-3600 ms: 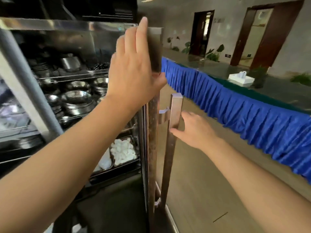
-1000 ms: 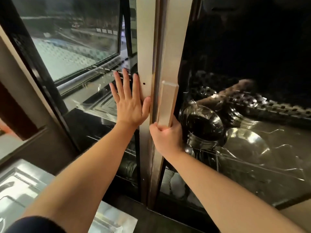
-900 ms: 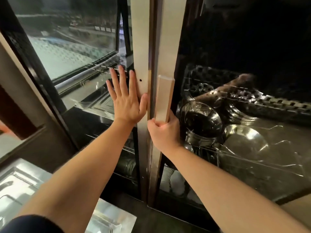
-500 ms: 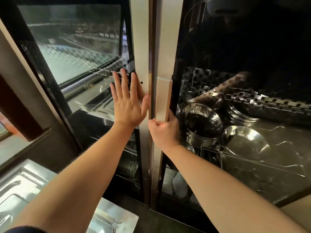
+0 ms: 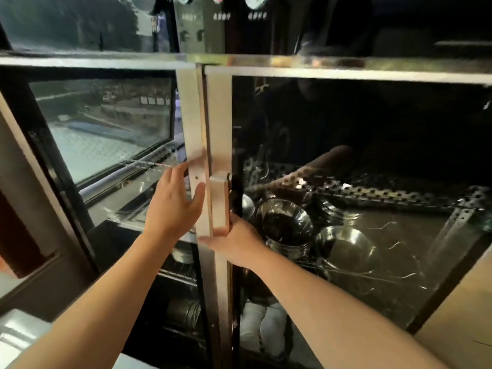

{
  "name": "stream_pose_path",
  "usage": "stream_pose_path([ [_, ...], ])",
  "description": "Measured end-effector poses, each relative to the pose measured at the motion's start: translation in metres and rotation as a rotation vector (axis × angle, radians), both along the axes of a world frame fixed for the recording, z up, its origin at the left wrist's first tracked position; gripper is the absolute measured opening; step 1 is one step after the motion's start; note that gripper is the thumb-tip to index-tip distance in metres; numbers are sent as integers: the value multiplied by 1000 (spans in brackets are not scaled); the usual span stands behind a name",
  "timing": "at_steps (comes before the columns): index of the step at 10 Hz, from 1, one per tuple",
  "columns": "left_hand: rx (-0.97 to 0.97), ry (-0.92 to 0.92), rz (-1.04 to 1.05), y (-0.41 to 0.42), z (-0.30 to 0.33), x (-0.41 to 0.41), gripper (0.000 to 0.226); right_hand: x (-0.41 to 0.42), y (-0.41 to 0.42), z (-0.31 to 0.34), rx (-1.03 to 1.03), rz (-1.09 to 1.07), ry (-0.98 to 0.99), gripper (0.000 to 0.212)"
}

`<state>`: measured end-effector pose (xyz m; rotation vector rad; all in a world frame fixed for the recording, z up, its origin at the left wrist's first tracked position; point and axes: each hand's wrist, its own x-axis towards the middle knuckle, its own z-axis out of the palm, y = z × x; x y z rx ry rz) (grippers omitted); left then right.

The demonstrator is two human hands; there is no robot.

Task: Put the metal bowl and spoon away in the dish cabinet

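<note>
The dish cabinet [image 5: 218, 123] stands in front of me with both glass doors shut. Through the right glass, stacked metal bowls [image 5: 285, 225] sit on a wire shelf beside a single metal bowl [image 5: 346, 249]. No spoon is visible. My right hand [image 5: 237, 243] is wrapped around the lower part of the vertical door handle [image 5: 219, 201]. My left hand [image 5: 173, 206] is open with fingers spread, blurred, at the left door's steel frame [image 5: 191, 134]; whether it touches the frame is unclear.
A control panel with round dials [image 5: 221, 12] sits above the doors. White dishes [image 5: 263, 326] and stacked metal ware [image 5: 186, 312] fill the lower shelves. A steel surface [image 5: 16, 336] lies at the lower left. A perforated rack [image 5: 372, 193] runs behind the bowls.
The right door swung shut over the last seconds. My left hand, flat on the left door frame half a second ago, has shifted slightly left. The view has tilted upward.
</note>
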<state>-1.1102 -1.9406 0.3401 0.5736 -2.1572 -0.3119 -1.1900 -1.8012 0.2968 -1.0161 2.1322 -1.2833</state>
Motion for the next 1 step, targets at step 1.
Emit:
stream_pose_path([
  [1, -30, 54, -45, 20, 34, 9, 46, -12, 32, 31, 54, 48, 87, 48],
])
